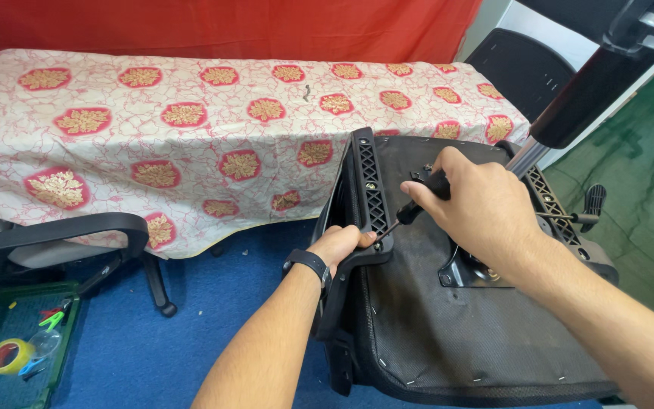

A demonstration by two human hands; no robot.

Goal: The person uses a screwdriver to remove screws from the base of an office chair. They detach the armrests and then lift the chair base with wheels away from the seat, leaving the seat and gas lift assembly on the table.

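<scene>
Right hand (486, 208) clamped on screwdriver (416, 208), shaft running toward 8 o'clock onto the armrest bracket (370, 189) of the overturned chair seat (448, 326); left hand (340, 244) grips the bracket's lower end, just beside the tip.

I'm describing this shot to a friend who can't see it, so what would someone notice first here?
First, the two hands at centre: the right hand grips a black-handled screwdriver angled at the black armrest bracket of an overturned office chair seat, while the left hand grasps that bracket's lower end. Behind them, a table with a cream cloth patterned in red and gold medallions fills the upper left, against a red curtain.
</scene>
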